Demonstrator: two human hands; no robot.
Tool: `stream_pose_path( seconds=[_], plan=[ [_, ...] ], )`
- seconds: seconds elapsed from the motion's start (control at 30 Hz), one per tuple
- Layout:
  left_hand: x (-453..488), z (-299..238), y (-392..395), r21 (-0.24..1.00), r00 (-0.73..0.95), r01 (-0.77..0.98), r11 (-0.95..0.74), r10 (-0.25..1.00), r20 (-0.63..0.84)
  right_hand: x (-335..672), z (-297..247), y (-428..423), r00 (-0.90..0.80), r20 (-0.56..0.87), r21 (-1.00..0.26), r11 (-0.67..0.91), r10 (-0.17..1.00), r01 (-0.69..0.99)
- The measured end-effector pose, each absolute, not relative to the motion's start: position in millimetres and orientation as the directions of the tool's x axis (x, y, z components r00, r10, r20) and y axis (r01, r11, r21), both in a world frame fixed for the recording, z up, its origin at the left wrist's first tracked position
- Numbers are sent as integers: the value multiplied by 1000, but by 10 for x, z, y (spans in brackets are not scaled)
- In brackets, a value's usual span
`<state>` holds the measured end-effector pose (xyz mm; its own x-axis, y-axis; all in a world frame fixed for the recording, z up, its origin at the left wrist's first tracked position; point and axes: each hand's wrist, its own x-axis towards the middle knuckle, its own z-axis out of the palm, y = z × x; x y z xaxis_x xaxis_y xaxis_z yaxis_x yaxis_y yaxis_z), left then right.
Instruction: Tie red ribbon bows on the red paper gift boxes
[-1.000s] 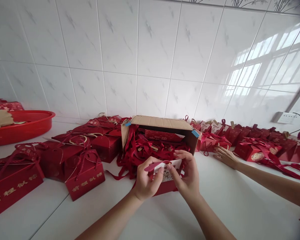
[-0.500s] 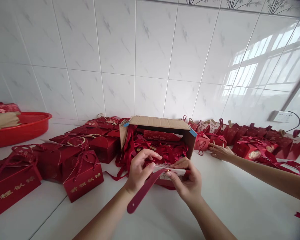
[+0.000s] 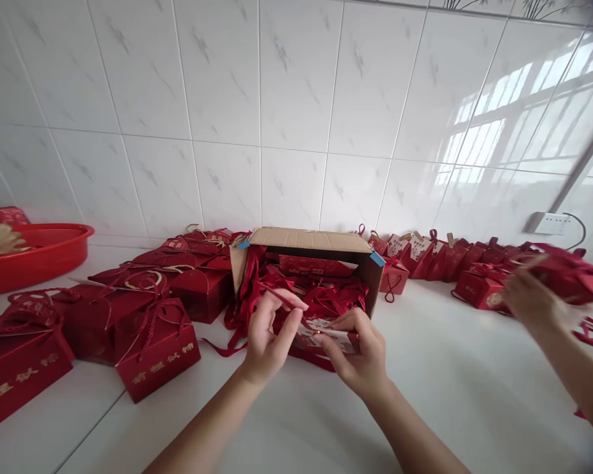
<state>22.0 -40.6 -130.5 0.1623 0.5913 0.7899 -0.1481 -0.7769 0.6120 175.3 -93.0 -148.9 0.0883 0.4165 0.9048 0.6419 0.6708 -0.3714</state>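
My right hand [image 3: 360,352] pinches a small white-and-red printed gift box [image 3: 304,339] by its upper edge, where a tiny gold stud shows. A dark red strap [image 3: 309,322] runs from that stud towards my left hand [image 3: 271,339], whose thumb and fingers are closed on it. Part of the strap is hidden behind those fingers. Just beyond both hands stands an open cardboard carton [image 3: 309,238], full of dark red ribbons [image 3: 321,296] and lying partly behind the gift box.
Red gift boxes with cord handles [image 3: 161,352] crowd the left side, near a red plastic basin [image 3: 54,263]. Along the wall on the right is a row of red boxes [image 3: 427,257]. A co-worker's hand [image 3: 541,303] holds a red box [image 3: 568,273] there, blurred.
The strap, which hung down towards me, is now folded up and held in my left hand. At right the co-worker's hand has moved right and lifted a red box.
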Motion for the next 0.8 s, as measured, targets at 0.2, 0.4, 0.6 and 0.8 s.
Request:
stream_pose_path(
  seconds=[0.2, 0.4, 0.6, 0.8],
  plan=[
    [256, -1248, -416, 818, 195, -273, -506, 804, 562, 1723, -1493, -934, 17, 931, -287, 701, 366, 653],
    [208, -1257, -290, 916, 417, -365, -168, 850, 322, 1737, -1496, -940, 10, 932, -285, 712, 364, 641],
    [167, -1266, -221, 896, 514, -441, 55, 834, 202, 1731, -1489, -932, -8, 944, -254, 741, 330, 622],
    [156, -1243, -288, 908, 584, -418, -43, 753, 304, 1732, -1496, -928, 3, 941, -270, 744, 339, 612]
  ],
)
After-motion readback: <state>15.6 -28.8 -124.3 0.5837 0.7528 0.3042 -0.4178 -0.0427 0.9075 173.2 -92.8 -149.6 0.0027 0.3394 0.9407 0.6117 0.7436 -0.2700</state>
